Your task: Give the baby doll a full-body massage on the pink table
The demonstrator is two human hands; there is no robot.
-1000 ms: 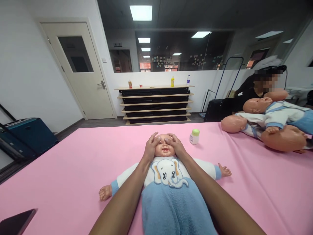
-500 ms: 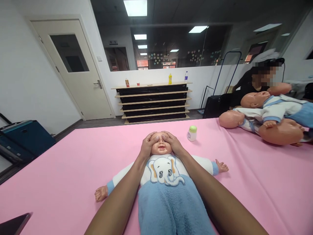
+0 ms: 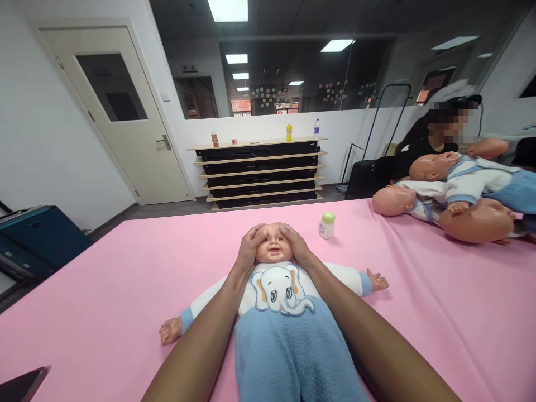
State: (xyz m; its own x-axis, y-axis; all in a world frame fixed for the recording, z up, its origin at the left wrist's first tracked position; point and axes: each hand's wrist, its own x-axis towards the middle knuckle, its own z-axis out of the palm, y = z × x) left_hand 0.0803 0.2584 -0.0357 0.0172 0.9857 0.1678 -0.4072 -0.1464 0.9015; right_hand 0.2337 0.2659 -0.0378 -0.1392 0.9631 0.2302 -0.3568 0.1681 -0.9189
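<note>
A baby doll (image 3: 274, 254) lies face up on the pink sheet (image 3: 113, 268), arms spread. It wears a white top with an elephant on the chest and fluffy blue trousers. My left hand (image 3: 251, 244) is curved round one side of the doll's head, thumb near its brow. Against the opposite side, my right hand (image 3: 296, 243) cups the head in the same way. Between my thumbs the doll's eyes, nose and mouth show; my fingertips round the top of the head are partly hidden. Beyond my right hand stands a small white jar (image 3: 326, 226) with a green lid.
Several more dolls (image 3: 477, 220) lie heaped at the right end of the table, beside a person (image 3: 435, 134) in black. A dark phone-like object (image 3: 23, 385) lies at the near left corner. Behind are a stacked shelf (image 3: 259, 173) with bottles and a door (image 3: 121, 134).
My thumbs have slid outward and up from over the doll's eyes toward its temples, so the eyes now show. Both hands stay round the head. The view has shifted slightly.
</note>
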